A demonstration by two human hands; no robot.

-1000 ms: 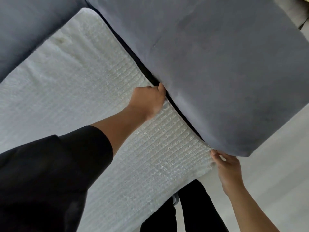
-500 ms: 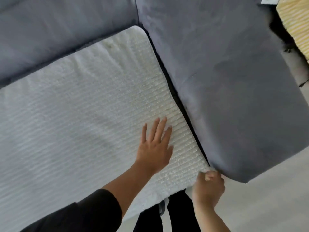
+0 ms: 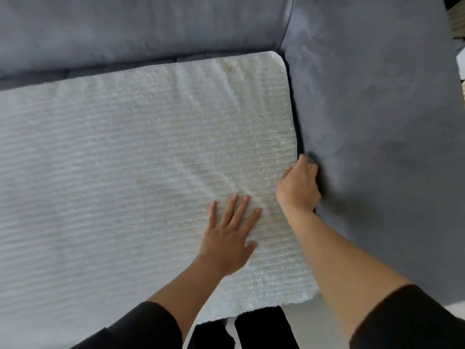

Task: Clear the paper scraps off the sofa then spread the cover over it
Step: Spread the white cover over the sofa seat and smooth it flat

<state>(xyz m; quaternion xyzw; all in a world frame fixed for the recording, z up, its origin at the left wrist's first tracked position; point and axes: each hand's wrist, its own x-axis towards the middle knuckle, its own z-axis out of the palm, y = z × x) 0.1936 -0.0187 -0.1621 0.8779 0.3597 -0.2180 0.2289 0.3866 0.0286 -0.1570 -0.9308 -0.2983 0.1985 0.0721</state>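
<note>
Cover [image 3: 125,159] top open w/ free room, armrest [image 3: 377,147] walls right side, backrest [image 3: 138,28] blocks rear

black sleeves [image 3: 407,321] above bare forearms, black trousers [image 3: 261,328] below

The left hand [image 3: 227,244] lies flat, palm down, fingers [image 3: 232,207] spread and pointing toward one o'clock, thumb splayed out to the right side. Its forearm runs back toward seven o'clock, bare up to a black sleeve [image 3: 148,326] pushed to about the elbow. The right hand [image 3: 298,186] sits just beside it at two o'clock, back of the hand up, fingers curled downward at the twelve o'clock end with tips hidden, thumb pressed along the left edge. Its bare forearm stretches back toward five o'clock into a black sleeve cuff [image 3: 412,321]. The two hands do not touch
</note>
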